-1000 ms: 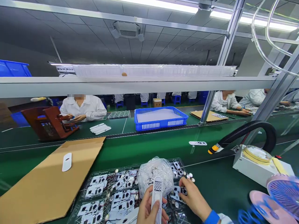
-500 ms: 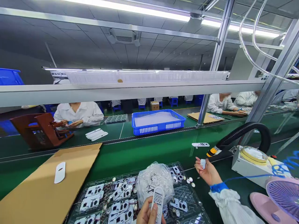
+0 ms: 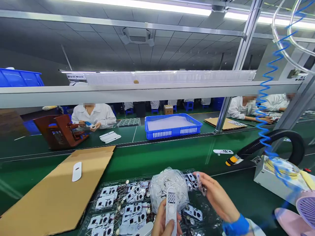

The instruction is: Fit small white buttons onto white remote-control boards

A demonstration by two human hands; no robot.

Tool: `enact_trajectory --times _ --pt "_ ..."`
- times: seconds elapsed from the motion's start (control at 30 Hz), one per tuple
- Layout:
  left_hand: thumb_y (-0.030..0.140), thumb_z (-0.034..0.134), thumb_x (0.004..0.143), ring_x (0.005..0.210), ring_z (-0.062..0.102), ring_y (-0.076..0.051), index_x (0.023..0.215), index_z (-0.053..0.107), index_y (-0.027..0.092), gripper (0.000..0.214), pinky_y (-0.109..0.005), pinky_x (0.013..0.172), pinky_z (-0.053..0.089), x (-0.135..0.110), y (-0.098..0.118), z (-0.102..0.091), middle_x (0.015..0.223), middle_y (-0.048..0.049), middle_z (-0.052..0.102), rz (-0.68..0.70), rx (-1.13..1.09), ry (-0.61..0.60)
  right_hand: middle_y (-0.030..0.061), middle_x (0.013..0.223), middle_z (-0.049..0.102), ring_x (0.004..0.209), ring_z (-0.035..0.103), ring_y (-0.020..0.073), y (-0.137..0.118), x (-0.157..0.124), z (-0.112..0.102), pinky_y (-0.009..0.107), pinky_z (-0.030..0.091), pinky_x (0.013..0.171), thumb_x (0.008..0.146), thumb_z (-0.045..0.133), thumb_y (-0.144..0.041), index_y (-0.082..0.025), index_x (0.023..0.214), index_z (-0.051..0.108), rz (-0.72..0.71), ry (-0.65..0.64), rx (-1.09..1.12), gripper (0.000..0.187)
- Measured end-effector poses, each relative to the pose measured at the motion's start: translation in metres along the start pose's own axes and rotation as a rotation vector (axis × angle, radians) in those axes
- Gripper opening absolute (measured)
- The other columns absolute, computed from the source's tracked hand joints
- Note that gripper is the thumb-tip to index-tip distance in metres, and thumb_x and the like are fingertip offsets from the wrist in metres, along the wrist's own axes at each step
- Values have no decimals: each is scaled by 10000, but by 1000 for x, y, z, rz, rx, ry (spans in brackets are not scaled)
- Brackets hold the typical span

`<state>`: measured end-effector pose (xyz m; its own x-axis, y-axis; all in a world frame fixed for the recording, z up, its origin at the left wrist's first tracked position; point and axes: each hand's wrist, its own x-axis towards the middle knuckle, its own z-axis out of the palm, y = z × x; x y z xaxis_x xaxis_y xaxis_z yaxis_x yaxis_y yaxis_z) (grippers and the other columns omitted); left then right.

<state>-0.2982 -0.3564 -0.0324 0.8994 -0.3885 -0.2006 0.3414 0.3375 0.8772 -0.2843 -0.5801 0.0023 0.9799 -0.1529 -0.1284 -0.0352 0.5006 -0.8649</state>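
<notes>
Low in the middle, my left hand (image 3: 161, 221) grips a slim white remote-like casing (image 3: 171, 206) with a dark-marked panel at its top. My right hand (image 3: 216, 195), to the right, pinches a small pale part (image 3: 201, 184) between thumb and fingers; its exact kind is unclear. A blue band (image 3: 236, 224) circles that wrist. Just behind the casing sits a clear plastic bag (image 3: 168, 186) full of small whitish pieces. Under it a clear tray (image 3: 99, 209) bears several white circuit boards (image 3: 133, 208) and small round discs. Another white casing (image 3: 145, 229) lies left of my left hand.
Cardboard (image 3: 61, 193) lies at left with a white cover (image 3: 77, 171) on it. A blue basket (image 3: 172, 131) stands beyond the green belt. At right are a black hose (image 3: 261, 142), a boxy device (image 3: 275, 173), a blue coiled cord (image 3: 267, 88) and a pink fan (image 3: 306, 205). Co-workers sit opposite.
My right hand has moved left, from near the hose end to the tray's right side, still pinching a small part. The left hand's casing is more upright. The view has turned right to left slightly.
</notes>
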Motion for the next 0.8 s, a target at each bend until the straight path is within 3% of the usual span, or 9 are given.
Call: enact_trajectory --times 0.07,0.2,0.37,0.47,0.53,0.63,0.8 --pt "296 653 625 595 590 -151 1282 150 144 841 -255 518 435 -2 2 -3 901 -88 649 -22 -66 -62 23 898 602 815 546 134 0 -21 32 240 429 780 763 653 -310 -174 1037 593 -31 -113 -176 312" --pt "267 612 627 588 583 -140 1352 107 106 898 -251 558 417 -4 2 -7 847 -74 659 -25 -108 -191 4 770 573 649 508 93 9 -35 67 211 418 622 718 703 -298 -154 982 572 -35 -219 -285 327" --pt "304 590 674 645 613 -147 1390 206 203 819 -256 581 424 -4 -3 -8 942 -78 647 20 -125 -217 -9 755 531 582 510 89 31 -28 74 213 430 539 680 727 -332 -165 981 517 -6 -214 -296 403" --pt "257 565 691 584 591 -128 1415 128 190 849 -247 584 423 -3 -5 -10 782 -62 672 15 -94 -263 -27 723 492 539 493 79 36 -29 75 206 429 494 691 706 -345 -170 972 519 -35 -155 -388 380" --pt "265 586 678 589 597 -135 1419 94 167 895 -248 588 431 -2 -5 -10 779 -70 681 6 -89 -260 -28 721 483 532 493 80 35 -31 76 208 437 489 704 688 -342 -168 966 523 -46 -143 -437 355" --pt "352 642 663 595 611 -144 1412 125 159 931 -246 561 434 -4 -5 -6 874 -95 681 10 -107 -197 -24 730 483 531 502 81 31 -34 77 216 453 502 725 660 -323 -165 971 524 -43 -147 -473 323" --pt "464 574 744 578 597 -135 1374 202 134 803 -244 514 434 -8 -4 5 861 -99 665 53 -82 -43 -26 782 469 553 514 79 26 -35 78 197 443 495 719 648 -249 -202 1067 477 -129 -82 -590 391"
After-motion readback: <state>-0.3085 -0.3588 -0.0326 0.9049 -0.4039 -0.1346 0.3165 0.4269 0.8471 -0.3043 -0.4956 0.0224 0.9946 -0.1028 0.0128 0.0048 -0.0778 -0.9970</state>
